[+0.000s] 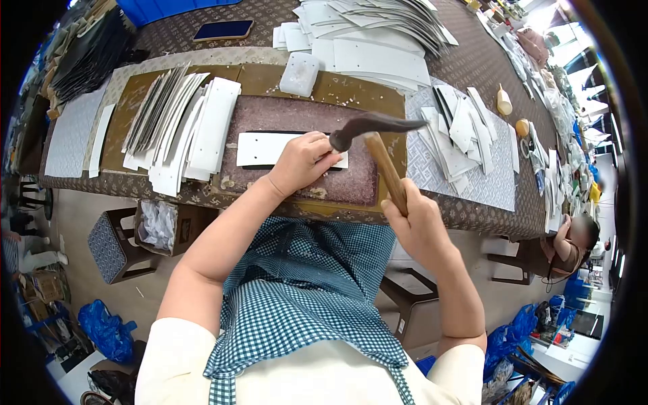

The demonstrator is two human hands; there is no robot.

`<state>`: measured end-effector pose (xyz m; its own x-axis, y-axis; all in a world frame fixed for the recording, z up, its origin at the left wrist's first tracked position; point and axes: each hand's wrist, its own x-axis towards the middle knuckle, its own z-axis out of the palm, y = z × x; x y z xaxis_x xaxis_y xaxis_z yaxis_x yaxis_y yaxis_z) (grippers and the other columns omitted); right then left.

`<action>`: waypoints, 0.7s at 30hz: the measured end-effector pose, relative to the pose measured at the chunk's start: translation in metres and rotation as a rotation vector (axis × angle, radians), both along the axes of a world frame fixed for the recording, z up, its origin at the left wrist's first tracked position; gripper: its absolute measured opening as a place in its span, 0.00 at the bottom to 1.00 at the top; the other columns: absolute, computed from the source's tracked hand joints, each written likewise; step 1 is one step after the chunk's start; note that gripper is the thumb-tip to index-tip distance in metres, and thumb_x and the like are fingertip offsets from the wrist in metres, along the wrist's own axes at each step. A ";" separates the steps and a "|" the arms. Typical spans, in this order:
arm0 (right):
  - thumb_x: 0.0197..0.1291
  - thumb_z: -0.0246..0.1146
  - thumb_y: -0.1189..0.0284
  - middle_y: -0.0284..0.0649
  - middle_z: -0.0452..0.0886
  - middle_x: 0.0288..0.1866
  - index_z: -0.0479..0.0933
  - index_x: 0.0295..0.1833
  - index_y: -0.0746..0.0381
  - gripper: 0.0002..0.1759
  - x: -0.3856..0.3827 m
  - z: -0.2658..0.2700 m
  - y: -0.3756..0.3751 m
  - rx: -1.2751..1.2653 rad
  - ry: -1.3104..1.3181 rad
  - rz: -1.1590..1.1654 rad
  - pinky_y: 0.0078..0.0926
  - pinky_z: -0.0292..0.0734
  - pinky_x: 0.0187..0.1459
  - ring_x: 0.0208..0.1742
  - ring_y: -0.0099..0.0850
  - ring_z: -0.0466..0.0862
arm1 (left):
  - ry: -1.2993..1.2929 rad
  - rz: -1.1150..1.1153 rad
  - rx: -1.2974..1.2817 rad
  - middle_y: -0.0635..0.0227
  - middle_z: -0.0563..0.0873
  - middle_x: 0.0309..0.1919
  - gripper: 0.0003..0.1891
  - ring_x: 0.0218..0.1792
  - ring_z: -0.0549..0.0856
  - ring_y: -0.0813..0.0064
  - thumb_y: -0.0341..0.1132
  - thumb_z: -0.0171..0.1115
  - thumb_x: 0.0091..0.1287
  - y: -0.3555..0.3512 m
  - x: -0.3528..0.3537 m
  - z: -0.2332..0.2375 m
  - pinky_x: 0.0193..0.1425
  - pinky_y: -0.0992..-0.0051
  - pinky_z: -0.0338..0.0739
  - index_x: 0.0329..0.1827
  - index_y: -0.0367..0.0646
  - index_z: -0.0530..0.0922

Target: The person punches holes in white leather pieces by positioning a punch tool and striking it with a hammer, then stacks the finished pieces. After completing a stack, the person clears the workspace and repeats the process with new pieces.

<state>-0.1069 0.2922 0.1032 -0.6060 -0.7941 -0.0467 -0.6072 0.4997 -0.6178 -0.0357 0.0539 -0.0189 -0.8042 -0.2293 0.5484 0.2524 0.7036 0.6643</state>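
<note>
My right hand (420,223) is wrapped round the wooden handle of a hammer (388,172), whose dark curved head is over the right part of a reddish board (283,115). Closed at the fingertips, my left hand (302,162) rests on a white strip (256,150) that has small holes and a dark layer beneath it. What its fingers pinch, near the hammer head, is too hidden to make out. The reddish board lies on a brown mat (256,73). A whitish block (299,74) sits at its back edge.
Stacks of white strips (214,128) stand left of the board. More white pieces lie behind (381,61) and at right (466,128). A phone (223,30) is at the back. Another person (570,250) sits at far right. Stools (115,246) are below the table edge.
</note>
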 end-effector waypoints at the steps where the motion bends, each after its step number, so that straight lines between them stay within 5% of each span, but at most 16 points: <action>1: 0.68 0.63 0.73 0.47 0.79 0.27 0.71 0.45 0.67 0.10 0.002 -0.002 0.002 -0.038 -0.050 -0.033 0.35 0.77 0.33 0.26 0.40 0.82 | -0.022 -0.001 0.006 0.62 0.84 0.31 0.07 0.31 0.83 0.64 0.32 0.72 0.62 0.001 0.003 0.000 0.36 0.68 0.79 0.34 0.38 0.83; 3: 0.68 0.63 0.73 0.46 0.80 0.27 0.71 0.45 0.67 0.10 0.003 -0.001 0.003 -0.120 -0.134 -0.088 0.36 0.77 0.33 0.27 0.39 0.83 | -0.034 -0.008 0.030 0.63 0.82 0.31 0.08 0.31 0.83 0.66 0.32 0.72 0.63 0.000 0.000 0.001 0.36 0.71 0.77 0.36 0.37 0.83; 7: 0.73 0.58 0.72 0.38 0.84 0.33 0.72 0.44 0.64 0.06 0.000 -0.033 -0.025 -0.463 -0.672 -0.367 0.18 0.68 0.17 0.16 0.18 0.73 | -0.164 -0.048 0.132 0.60 0.82 0.35 0.08 0.34 0.84 0.63 0.30 0.65 0.67 0.004 0.006 0.015 0.39 0.70 0.78 0.46 0.37 0.82; 9: 0.74 0.59 0.69 0.38 0.84 0.32 0.73 0.45 0.65 0.09 -0.007 -0.064 -0.046 -0.617 -0.694 -0.384 0.20 0.69 0.18 0.17 0.19 0.74 | -0.157 -0.095 0.234 0.58 0.82 0.35 0.09 0.33 0.84 0.62 0.28 0.63 0.68 0.007 0.006 0.020 0.39 0.68 0.78 0.49 0.38 0.82; 10: 0.74 0.60 0.68 0.36 0.83 0.29 0.74 0.46 0.65 0.10 -0.009 -0.077 -0.056 -0.664 -0.707 -0.406 0.21 0.70 0.19 0.17 0.18 0.75 | -0.149 -0.088 0.088 0.57 0.83 0.36 0.08 0.33 0.85 0.61 0.27 0.63 0.68 0.001 0.005 0.010 0.39 0.69 0.78 0.48 0.37 0.83; 11: 0.74 0.61 0.62 0.43 0.87 0.36 0.70 0.47 0.63 0.15 -0.011 -0.084 -0.063 -0.624 -0.699 -0.389 0.19 0.69 0.17 0.15 0.18 0.72 | -0.161 -0.072 0.168 0.56 0.84 0.35 0.07 0.34 0.86 0.60 0.27 0.64 0.68 0.001 0.004 0.005 0.39 0.69 0.78 0.46 0.36 0.82; 13: 0.72 0.63 0.62 0.36 0.77 0.20 0.73 0.45 0.65 0.16 -0.005 -0.091 -0.074 -0.641 -0.718 -0.425 0.24 0.70 0.19 0.16 0.21 0.76 | -0.192 0.024 0.171 0.57 0.83 0.31 0.07 0.32 0.85 0.61 0.28 0.67 0.65 0.004 0.005 0.002 0.38 0.69 0.78 0.42 0.34 0.81; 15: 0.72 0.62 0.64 0.37 0.76 0.20 0.72 0.47 0.65 0.14 -0.006 -0.101 -0.079 -0.577 -0.604 -0.410 0.27 0.72 0.19 0.17 0.24 0.77 | -0.170 0.097 0.362 0.61 0.84 0.29 0.07 0.31 0.86 0.70 0.27 0.69 0.63 0.004 0.003 -0.014 0.38 0.71 0.80 0.39 0.35 0.80; 16: 0.72 0.61 0.63 0.38 0.77 0.20 0.72 0.47 0.65 0.14 -0.005 -0.097 -0.077 -0.560 -0.612 -0.402 0.28 0.72 0.19 0.17 0.25 0.78 | -0.243 0.125 0.327 0.72 0.84 0.31 0.03 0.32 0.83 0.85 0.25 0.66 0.68 0.000 0.004 -0.014 0.36 0.81 0.79 0.40 0.36 0.80; 18: 0.73 0.60 0.62 0.38 0.76 0.20 0.71 0.47 0.65 0.15 -0.005 -0.100 -0.075 -0.619 -0.638 -0.365 0.28 0.72 0.19 0.16 0.25 0.78 | -0.191 0.103 0.671 0.73 0.83 0.30 0.05 0.32 0.83 0.84 0.23 0.67 0.66 0.010 0.004 0.000 0.36 0.81 0.79 0.39 0.37 0.78; 21: 0.73 0.60 0.63 0.38 0.74 0.19 0.70 0.45 0.65 0.15 -0.004 -0.111 -0.080 -0.637 -0.606 -0.361 0.29 0.71 0.18 0.15 0.26 0.77 | -0.183 0.173 0.539 0.72 0.81 0.31 0.04 0.32 0.81 0.83 0.25 0.65 0.67 0.007 0.009 0.002 0.37 0.80 0.78 0.38 0.38 0.77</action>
